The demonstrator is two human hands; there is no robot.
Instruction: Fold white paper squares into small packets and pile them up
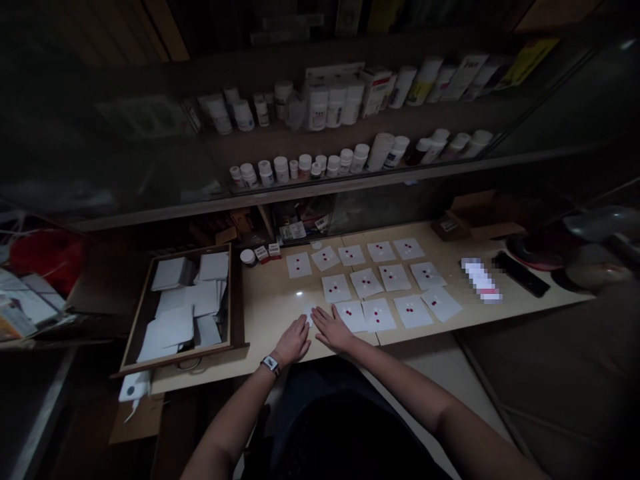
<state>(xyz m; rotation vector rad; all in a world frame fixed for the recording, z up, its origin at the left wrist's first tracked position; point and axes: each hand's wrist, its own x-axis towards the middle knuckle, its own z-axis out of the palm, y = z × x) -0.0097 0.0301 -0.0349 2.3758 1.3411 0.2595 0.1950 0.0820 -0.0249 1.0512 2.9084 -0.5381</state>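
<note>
My left hand [293, 339], with a watch on its wrist, lies on the wooden desk near its front edge. Beside it, my right hand [331, 330] rests with its fingers stretched out. A small white piece of paper [309, 316] is between the fingertips, partly covered; both hands touch it with flat fingers. To the right, several white paper squares [379, 314] are laid out in rows, each bearing red and white pills. The nearest square [353, 318] lies just beyond my right hand and bears red pills.
On the left, a pulled-out drawer [234, 287] holds stacks of white paper. A white jar [247, 257] and small boxes [268, 252] stand behind. Rightward lie a black phone [523, 273] and an open carton [483, 213]. Shelves above carry bottles [281, 170].
</note>
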